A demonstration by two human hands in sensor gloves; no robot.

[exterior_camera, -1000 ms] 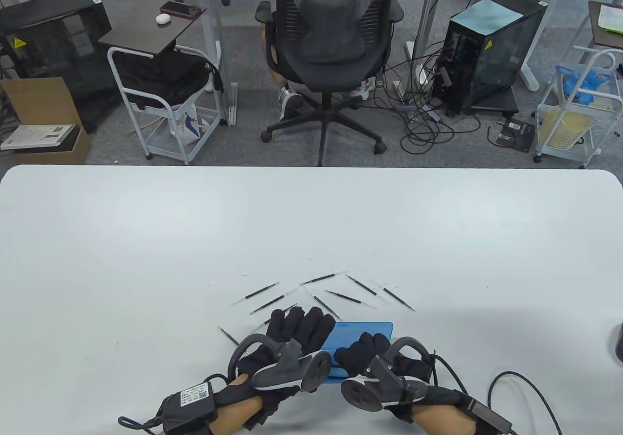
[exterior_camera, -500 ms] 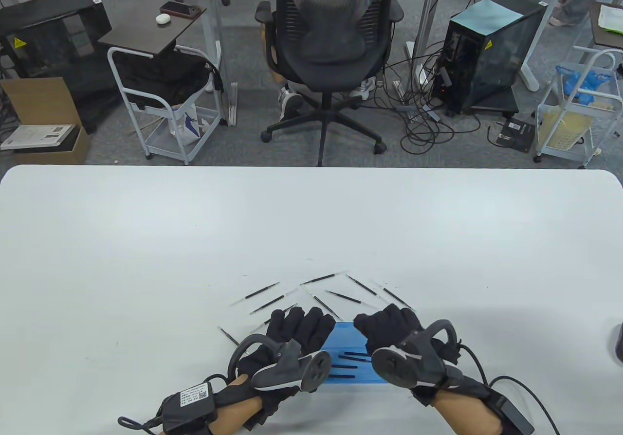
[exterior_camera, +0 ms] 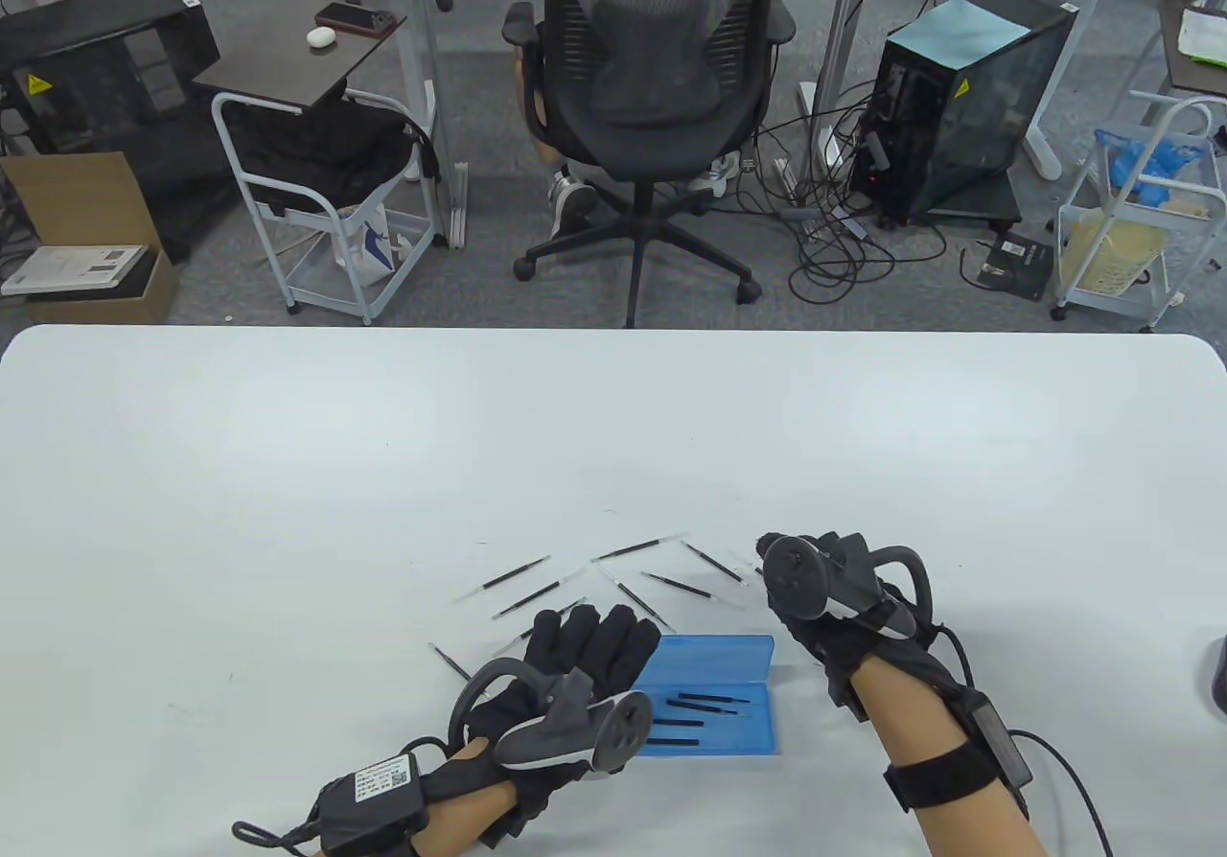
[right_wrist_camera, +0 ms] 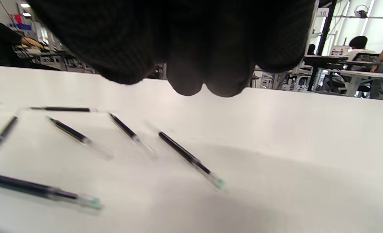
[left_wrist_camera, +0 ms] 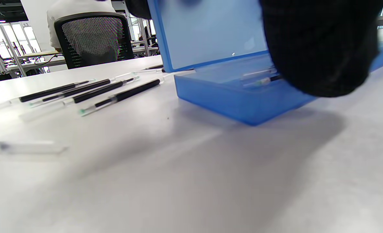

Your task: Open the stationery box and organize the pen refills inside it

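Note:
The blue stationery box (exterior_camera: 748,737) lies open near the table's front edge, its lid (exterior_camera: 719,651) standing upright. Three black refills (exterior_camera: 711,701) lie inside it. My left hand (exterior_camera: 590,641) holds the lid's left end, fingers over its top edge and thumb (left_wrist_camera: 321,48) on the box (left_wrist_camera: 237,103) side. Several loose pen refills (exterior_camera: 676,586) are scattered on the table just beyond the box. My right hand (exterior_camera: 781,560) hovers over the rightmost ones. In the right wrist view its fingertips (right_wrist_camera: 207,84) hang bunched above a refill (right_wrist_camera: 188,158), holding nothing.
One refill (exterior_camera: 451,662) lies apart, left of my left hand. In the left wrist view more refills (left_wrist_camera: 91,90) lie left of the lid (left_wrist_camera: 211,32). Beyond the white table (exterior_camera: 288,474) stands an office chair (exterior_camera: 652,81). A dark object (exterior_camera: 1217,675) sits at the right edge.
The box was shut under both hands; the lid has swung up. My right hand left the box and moved forward and right to the loose refills. The left hand stayed.

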